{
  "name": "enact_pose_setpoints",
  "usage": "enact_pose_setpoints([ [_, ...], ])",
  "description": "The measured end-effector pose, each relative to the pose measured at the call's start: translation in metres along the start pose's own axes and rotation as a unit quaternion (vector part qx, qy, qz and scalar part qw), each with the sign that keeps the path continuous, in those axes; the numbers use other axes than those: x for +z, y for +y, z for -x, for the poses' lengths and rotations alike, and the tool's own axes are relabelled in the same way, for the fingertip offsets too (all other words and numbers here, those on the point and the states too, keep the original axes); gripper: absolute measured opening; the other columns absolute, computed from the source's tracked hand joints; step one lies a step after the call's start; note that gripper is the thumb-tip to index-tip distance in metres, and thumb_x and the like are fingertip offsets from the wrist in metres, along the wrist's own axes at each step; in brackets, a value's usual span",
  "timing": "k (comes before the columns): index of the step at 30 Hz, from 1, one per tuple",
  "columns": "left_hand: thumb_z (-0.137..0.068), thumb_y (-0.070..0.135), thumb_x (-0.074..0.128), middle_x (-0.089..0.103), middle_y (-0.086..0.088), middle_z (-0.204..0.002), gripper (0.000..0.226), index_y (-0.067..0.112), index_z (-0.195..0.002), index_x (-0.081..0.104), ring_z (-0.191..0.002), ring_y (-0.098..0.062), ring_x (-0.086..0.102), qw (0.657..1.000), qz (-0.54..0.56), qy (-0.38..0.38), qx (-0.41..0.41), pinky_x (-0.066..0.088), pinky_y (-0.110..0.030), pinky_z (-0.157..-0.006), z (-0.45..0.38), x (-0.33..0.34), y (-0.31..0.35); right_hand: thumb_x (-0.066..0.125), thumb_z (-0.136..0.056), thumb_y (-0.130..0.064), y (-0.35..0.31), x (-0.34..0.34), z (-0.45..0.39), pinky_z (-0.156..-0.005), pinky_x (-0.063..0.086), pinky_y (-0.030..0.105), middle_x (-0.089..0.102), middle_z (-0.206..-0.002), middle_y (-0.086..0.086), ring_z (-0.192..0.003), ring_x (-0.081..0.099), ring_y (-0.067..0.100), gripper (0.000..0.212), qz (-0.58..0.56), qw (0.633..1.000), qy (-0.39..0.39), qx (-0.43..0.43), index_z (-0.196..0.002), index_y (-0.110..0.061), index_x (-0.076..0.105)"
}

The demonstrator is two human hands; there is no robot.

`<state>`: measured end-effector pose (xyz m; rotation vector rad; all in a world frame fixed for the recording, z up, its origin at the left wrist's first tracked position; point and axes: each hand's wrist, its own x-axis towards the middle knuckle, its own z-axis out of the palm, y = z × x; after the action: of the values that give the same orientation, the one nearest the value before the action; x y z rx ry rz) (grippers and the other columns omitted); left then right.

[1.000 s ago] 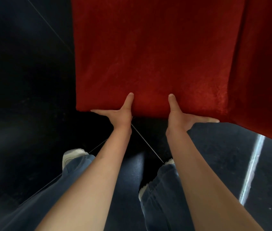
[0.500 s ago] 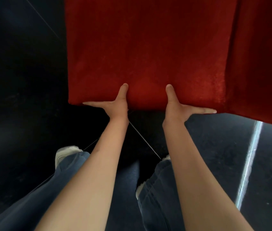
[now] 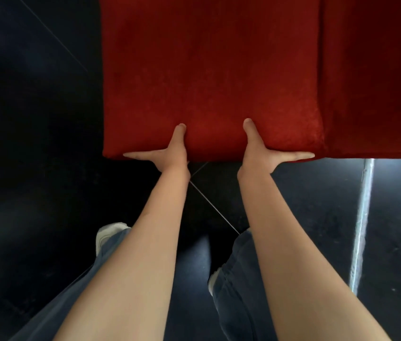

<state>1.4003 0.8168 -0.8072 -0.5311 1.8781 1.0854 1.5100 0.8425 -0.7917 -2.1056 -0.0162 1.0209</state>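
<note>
A person is grasping the near edge of a red cushion with both bare hands, arms stretching forward and down. The left hand is pinching the edge a little in from the cushion's left corner, its thumb lying flat on the plush top and its index finger running straight out along the lower rim towards that corner. The right hand is mirroring it close by, with its thumb pressing on top and its index finger pointing along the rim the other way. The remaining fingers of both hands are hiding beneath the edge, so how far they are curling under cannot be told.

The cushion is spreading away from the two grips, filling the space above and beyond the thumbs. A second red section is sitting just beyond the right hand's outstretched finger, a seam dividing the two.

Below the wrists, a dark glossy floor is showing, with a thin pale line crossing between the forearms. The person's blue jeans and a white shoe are standing under the arms. A bright streak of light is glinting on the floor to the outside of the right arm.
</note>
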Motion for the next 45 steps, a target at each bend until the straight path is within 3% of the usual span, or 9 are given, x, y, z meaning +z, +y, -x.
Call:
enact_pose_setpoints([
  [6, -0.066, 0.025, 0.088, 0.029, -0.009, -0.151, 0.143, 0.042, -0.143, -0.032, -0.129, -0.031, 0.046, 1.0, 0.001, 0.005, -0.006, 0.044, -0.062, -0.099, 0.031, -0.003, 0.024, 0.092, -0.062, -0.028, -0.03, -0.004, 0.026, -0.103, 0.04, 0.047, 0.033, -0.139, 0.004, -0.102, 0.039, 0.013, 0.147, -0.004, 1.0, 0.004, 0.004, -0.144, -0.041, -0.03],
  [11, -0.066, 0.026, 0.087, 0.025, -0.007, -0.152, 0.142, 0.043, -0.143, -0.031, -0.13, -0.035, 0.043, 1.0, 0.0, 0.011, -0.01, 0.042, -0.064, -0.1, 0.057, -0.008, 0.05, 0.089, -0.066, -0.029, -0.061, -0.003, 0.053, -0.098, 0.044, 0.048, 0.026, -0.108, -0.004, -0.092, 0.04, 0.015, 0.144, 0.01, 0.999, -0.001, 0.031, -0.144, -0.04, -0.03],
  [16, -0.066, 0.027, 0.087, 0.024, -0.007, -0.153, 0.141, 0.043, -0.143, -0.03, -0.131, -0.036, 0.041, 1.0, -0.002, 0.024, -0.013, 0.04, -0.065, -0.1, 0.072, -0.021, 0.064, 0.089, -0.066, -0.028, -0.073, -0.007, 0.081, -0.095, 0.045, 0.051, 0.037, -0.135, 0.015, -0.079, 0.04, 0.013, 0.144, 0.029, 0.999, 0.0, 0.045, -0.143, -0.043, -0.031],
  [18, -0.066, 0.027, 0.087, 0.025, -0.007, -0.152, 0.141, 0.043, -0.144, -0.029, -0.13, -0.036, 0.043, 0.999, -0.005, 0.029, -0.014, 0.041, -0.064, -0.1, 0.075, -0.03, 0.064, 0.089, -0.066, -0.028, -0.071, -0.011, 0.089, -0.093, 0.046, 0.051, 0.038, -0.129, 0.013, -0.067, 0.035, 0.009, 0.143, 0.036, 0.998, 0.001, 0.047, -0.143, -0.043, -0.031],
  [26, -0.065, 0.029, 0.087, 0.039, -0.009, -0.143, 0.142, 0.042, -0.142, -0.032, -0.101, -0.023, 0.051, 0.998, -0.018, 0.045, -0.027, 0.046, -0.058, -0.099, 0.083, -0.075, 0.057, 0.088, -0.068, -0.028, -0.05, -0.035, 0.123, -0.093, 0.045, 0.046, 0.032, -0.107, 0.001, -0.079, 0.044, 0.014, 0.141, 0.06, 0.996, 0.008, 0.059, -0.145, -0.041, -0.029],
  [31, -0.066, 0.031, 0.087, 0.04, -0.01, -0.144, 0.142, 0.041, -0.143, -0.032, -0.109, -0.026, 0.055, 0.997, -0.023, 0.06, -0.036, 0.046, -0.056, -0.1, 0.095, -0.107, 0.048, 0.087, -0.069, -0.029, -0.035, -0.058, 0.141, -0.079, 0.044, 0.034, 0.041, -0.106, 0.002, -0.078, 0.048, 0.013, 0.14, 0.073, 0.996, -0.002, 0.053, -0.144, -0.041, -0.031],
  [37, -0.066, 0.029, 0.087, 0.035, -0.006, -0.148, 0.141, 0.041, -0.143, -0.031, -0.114, -0.026, 0.052, 0.995, -0.012, 0.077, -0.061, 0.043, -0.058, -0.102, 0.114, -0.147, 0.033, 0.086, -0.068, -0.035, -0.02, -0.091, 0.167, -0.089, 0.049, 0.038, 0.043, -0.102, 0.005, -0.075, 0.05, 0.017, 0.139, 0.123, 0.99, 0.009, 0.065, -0.144, -0.043, -0.03],
  [40, -0.066, 0.029, 0.087, 0.036, -0.007, -0.147, 0.141, 0.041, -0.144, -0.03, -0.117, -0.028, 0.052, 0.995, -0.009, 0.081, -0.064, 0.043, -0.057, -0.102, 0.115, -0.168, 0.033, 0.085, -0.064, -0.049, -0.01, -0.099, 0.183, -0.082, 0.044, 0.033, 0.04, -0.101, 0.009, -0.066, 0.042, 0.012, 0.139, 0.175, 0.982, 0.03, 0.057, -0.144, -0.041, -0.029],
  [45, -0.066, 0.027, 0.087, 0.036, -0.009, -0.148, 0.141, 0.043, -0.143, -0.03, -0.117, -0.032, 0.054, 0.994, -0.008, 0.081, -0.073, 0.043, -0.058, -0.101, 0.114, -0.196, 0.034, 0.085, -0.066, -0.043, 0.011, -0.108, 0.206, -0.084, 0.04, 0.034, 0.047, -0.112, 0.01, -0.087, 0.049, 0.021, 0.139, 0.152, 0.986, 0.04, 0.048, -0.146, -0.038, -0.028],
])
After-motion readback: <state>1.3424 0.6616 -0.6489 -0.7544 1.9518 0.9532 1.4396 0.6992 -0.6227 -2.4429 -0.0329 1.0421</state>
